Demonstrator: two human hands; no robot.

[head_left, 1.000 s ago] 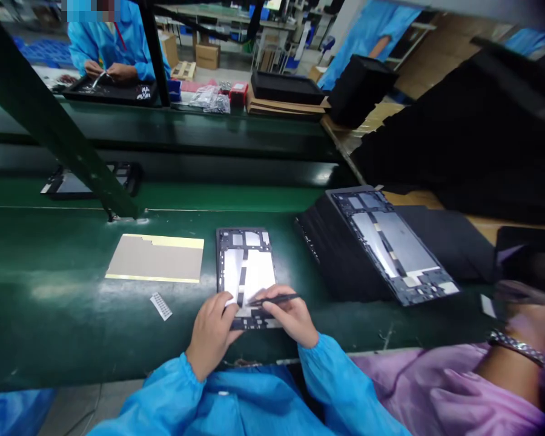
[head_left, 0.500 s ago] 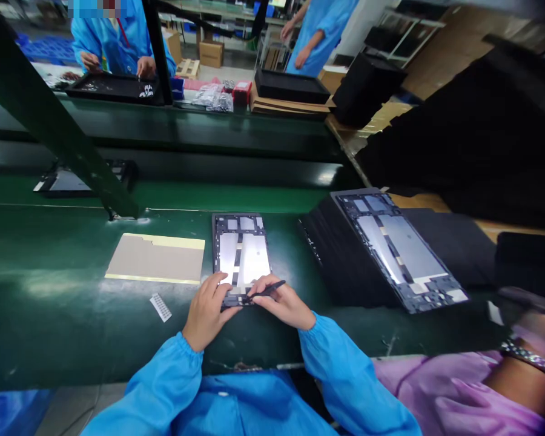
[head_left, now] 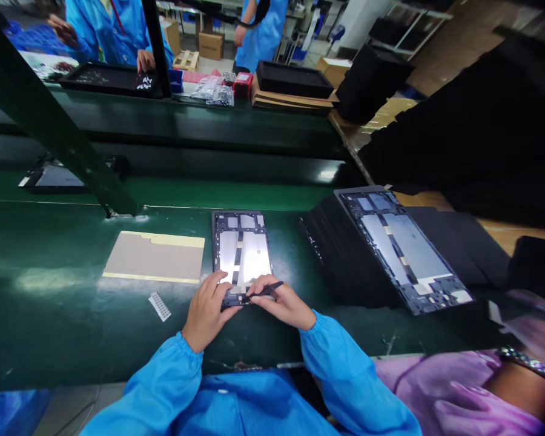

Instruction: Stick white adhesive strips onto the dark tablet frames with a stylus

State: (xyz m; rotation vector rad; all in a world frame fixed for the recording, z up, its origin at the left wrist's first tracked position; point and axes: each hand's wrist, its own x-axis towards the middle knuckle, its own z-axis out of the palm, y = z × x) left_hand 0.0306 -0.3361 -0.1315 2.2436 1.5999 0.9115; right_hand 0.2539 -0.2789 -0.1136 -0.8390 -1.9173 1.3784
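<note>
An opened tablet (head_left: pixel 255 251), its inner frame and silvery battery panels showing, lies flat in front of me. My left hand (head_left: pixel 208 306) grips its near left corner, fingers on top and thumb along the near edge. In my right hand (head_left: pixel 281 303) is a pair of black tweezers (head_left: pixel 269 290), pinched between thumb and fingers. Their tip is down at the tablet's near end, where my fingers partly hide it. To the left lie a grey-beige sheet (head_left: pixel 157 257) with yellow edges and a small white label sheet (head_left: pixel 159 307).
A tall stack of dark tablets (head_left: pixel 349 260) with an opened one on top stands at right. A green post (head_left: pixel 49 115) crosses the left side. Another tablet (head_left: pixel 59 175) lies on the conveyor behind it. A co-worker's blurred arm (head_left: pixel 522 375) reaches in at right.
My hands and the tweezers stay nearly in place at the tablet. The far-left tablet has shifted left. Across the line, one co-worker's hand has risen; another person has moved left.
</note>
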